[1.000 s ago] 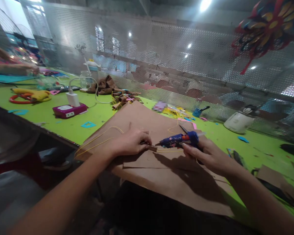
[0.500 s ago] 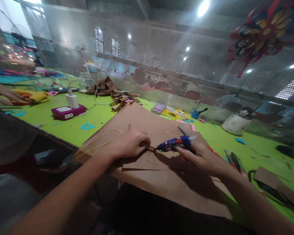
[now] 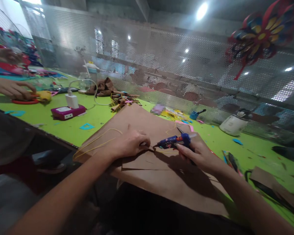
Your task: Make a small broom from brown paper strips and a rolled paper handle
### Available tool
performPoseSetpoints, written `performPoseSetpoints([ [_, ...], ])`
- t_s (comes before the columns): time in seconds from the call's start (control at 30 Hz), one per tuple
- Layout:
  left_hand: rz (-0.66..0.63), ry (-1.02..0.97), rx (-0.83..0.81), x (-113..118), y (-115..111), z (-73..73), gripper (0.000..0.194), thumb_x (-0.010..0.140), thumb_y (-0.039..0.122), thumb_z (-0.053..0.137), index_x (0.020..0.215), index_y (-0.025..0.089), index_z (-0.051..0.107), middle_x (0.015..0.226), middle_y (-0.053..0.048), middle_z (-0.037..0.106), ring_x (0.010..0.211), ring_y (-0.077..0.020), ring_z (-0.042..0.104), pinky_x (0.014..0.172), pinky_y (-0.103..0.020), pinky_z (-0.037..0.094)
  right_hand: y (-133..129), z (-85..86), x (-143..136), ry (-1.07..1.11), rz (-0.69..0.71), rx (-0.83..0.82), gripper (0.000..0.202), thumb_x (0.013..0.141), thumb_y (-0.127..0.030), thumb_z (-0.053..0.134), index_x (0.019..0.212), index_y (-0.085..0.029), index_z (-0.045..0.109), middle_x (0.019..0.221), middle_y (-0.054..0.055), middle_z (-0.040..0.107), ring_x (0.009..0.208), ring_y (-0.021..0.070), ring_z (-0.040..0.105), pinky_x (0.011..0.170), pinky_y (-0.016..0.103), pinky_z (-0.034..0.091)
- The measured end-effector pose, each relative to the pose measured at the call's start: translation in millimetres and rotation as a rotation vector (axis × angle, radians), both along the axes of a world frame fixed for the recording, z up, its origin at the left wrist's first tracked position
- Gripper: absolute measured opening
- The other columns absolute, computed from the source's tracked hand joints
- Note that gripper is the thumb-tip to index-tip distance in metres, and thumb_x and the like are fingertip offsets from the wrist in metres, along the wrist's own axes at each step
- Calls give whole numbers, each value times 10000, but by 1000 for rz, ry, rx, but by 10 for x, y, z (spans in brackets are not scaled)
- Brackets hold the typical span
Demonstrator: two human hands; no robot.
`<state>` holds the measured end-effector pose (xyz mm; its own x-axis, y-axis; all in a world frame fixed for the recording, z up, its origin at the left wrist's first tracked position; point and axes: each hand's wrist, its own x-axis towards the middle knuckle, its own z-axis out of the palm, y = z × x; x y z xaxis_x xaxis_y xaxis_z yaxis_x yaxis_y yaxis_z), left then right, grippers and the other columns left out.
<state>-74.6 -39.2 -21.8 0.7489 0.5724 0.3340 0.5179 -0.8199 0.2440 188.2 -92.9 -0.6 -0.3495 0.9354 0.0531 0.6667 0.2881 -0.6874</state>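
A dark blue hot glue gun is gripped in my right hand, its nozzle pointing left and down at the brown paper. My left hand rests on the large sheet of brown paper, fingers curled and pinching a small folded piece of brown paper close to the nozzle. Whether the nozzle touches that piece I cannot tell. Yellow string trails from under the left hand across the sheet. Scissors lie partly behind the glue gun.
A magenta power strip with a white charger stands at left. Brown paper rolls with yellow string lie behind the sheet. A white spray bottle is at back right. Another person's hand touches red-handled scissors.
The glue gun's nozzle has shifted slightly left and up toward my left fingers. My left hand stays almost still. At left, the other person's hands have moved.
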Motion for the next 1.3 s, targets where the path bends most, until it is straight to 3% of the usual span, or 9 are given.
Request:
performPoseSetpoints([
  [0.5, -49, -60, -53, 1, 38, -33, 99, 832, 188, 551, 809, 162, 643, 827, -31, 611, 770, -122, 552, 697, -214, 412, 29, 11, 25, -49, 29, 2, 438, 888, -532, 421, 638, -178, 483, 555, -13, 463, 510, 105, 430, 479, 233, 338],
  [0.7, -31, -48, -45, -2, 58, -42, 115, 833, 203, 562, 840, 168, 671, 843, -38, 632, 774, -123, 570, 711, -219, 414, 59, -85, -5, 61, -29, -86, 461, 882, -566, 407, 665, -169, 495, 577, -4, 479, 504, 101, 416, 465, 233, 308],
  [0.87, -30, -47, -48, -1, 69, -52, 133, 839, 210, 553, 838, 170, 680, 829, -36, 638, 758, -119, 578, 707, -219, 417, 20, -53, -42, 46, -33, -134, 469, 871, -582, 415, 644, -175, 470, 548, -14, 456, 478, 97, 402, 447, 229, 289],
  [0.97, -23, -48, -45, 2, 62, -49, 127, 837, 209, 560, 840, 172, 681, 830, -34, 638, 747, -118, 578, 703, -218, 417, 41, -37, 22, 44, -1, -115, 449, 862, -586, 430, 704, -172, 504, 563, -16, 467, 479, 96, 409, 442, 224, 294],
  [1.13, -28, -44, -25, 0, 68, -62, 119, 832, 195, 569, 846, 165, 684, 835, -38, 633, 752, -116, 578, 709, -209, 409, 102, -40, 132, -45, -5, -82, 495, 863, -595, 417, 640, -164, 513, 572, 1, 493, 498, 102, 439, 460, 236, 316],
  [1.3, -28, -30, -23, 1, 73, -57, 128, 836, 187, 559, 856, 164, 684, 836, -37, 635, 763, -118, 576, 720, -211, 406, 61, -63, -9, 92, -25, -144, 462, 862, -579, 432, 664, -166, 492, 570, -4, 501, 501, 100, 461, 471, 231, 342],
])
